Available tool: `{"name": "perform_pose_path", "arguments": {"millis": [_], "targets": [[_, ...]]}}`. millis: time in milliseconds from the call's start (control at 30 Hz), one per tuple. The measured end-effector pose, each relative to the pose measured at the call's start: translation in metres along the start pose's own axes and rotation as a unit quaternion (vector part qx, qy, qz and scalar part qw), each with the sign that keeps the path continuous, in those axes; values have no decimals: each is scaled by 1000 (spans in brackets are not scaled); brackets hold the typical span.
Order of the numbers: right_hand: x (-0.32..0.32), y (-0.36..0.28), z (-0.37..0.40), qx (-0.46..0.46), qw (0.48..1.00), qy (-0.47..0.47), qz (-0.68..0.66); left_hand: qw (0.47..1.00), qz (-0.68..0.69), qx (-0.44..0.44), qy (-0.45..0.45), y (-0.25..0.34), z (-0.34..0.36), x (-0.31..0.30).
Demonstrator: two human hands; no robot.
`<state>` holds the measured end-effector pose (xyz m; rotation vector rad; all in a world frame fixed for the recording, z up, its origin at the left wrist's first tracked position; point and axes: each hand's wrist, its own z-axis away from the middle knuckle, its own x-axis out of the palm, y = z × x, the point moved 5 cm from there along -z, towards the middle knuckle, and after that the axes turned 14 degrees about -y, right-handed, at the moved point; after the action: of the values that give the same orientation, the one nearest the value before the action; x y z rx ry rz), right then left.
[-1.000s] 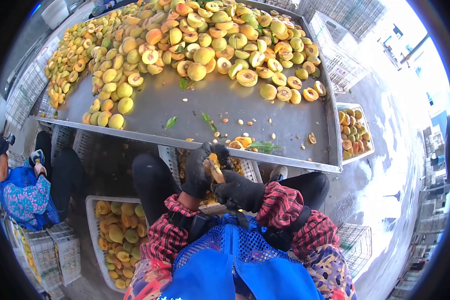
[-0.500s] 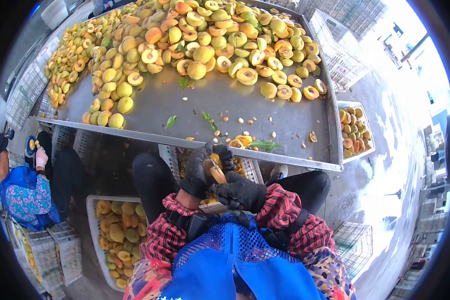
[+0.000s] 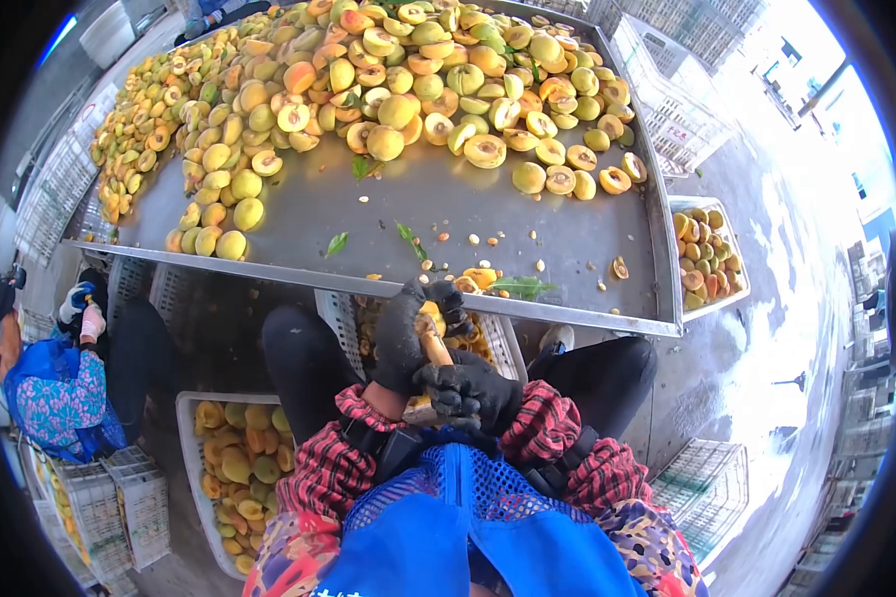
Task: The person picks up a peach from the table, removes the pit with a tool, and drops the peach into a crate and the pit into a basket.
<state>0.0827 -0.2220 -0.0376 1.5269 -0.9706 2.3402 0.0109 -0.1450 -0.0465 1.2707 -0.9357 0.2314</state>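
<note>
Left hand (image 3: 400, 338), black glove, closed round yellow fruit (image 3: 429, 320). Right hand (image 3: 471, 393) fisted on brown-handled tool (image 3: 435, 348), tool touching fruit. Fruit just below front edge of surface (image 3: 388, 214), above crate (image 3: 336, 310).

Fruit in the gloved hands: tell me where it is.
Head view, lower centre: the fruit sits in the left hand, just above the right hand, below the near edge of the metal table.

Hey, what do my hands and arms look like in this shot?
The left hand and right hand are gloved in black. The left sleeve and right sleeve are red-and-black plaid, with colourful patterned fabric higher up the arms.
</note>
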Motion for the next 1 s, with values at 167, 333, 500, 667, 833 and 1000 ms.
{"name": "perform_pose_path", "arguments": {"millis": [167,333,500,667,833,1000], "targets": [[-5,2,-3,-93,991,-55,77,989,138,-40,21,-38,6,-12],[13,-20,33,-63,991,-83,87,962,260,-76,17,-3,1,-6],[-25,-14,29,-46,992,18,115,971,-201,73,107,87,55,-38],[-126,50,8,333,677,120,645,945,-29,130,298,164,180,-147],[-116,40,19,356,662,103,652,606,-634,-195,440,173,294,-235],[-102,30,25,320,675,103,657,837,-402,60,367,170,173,-189]]}}
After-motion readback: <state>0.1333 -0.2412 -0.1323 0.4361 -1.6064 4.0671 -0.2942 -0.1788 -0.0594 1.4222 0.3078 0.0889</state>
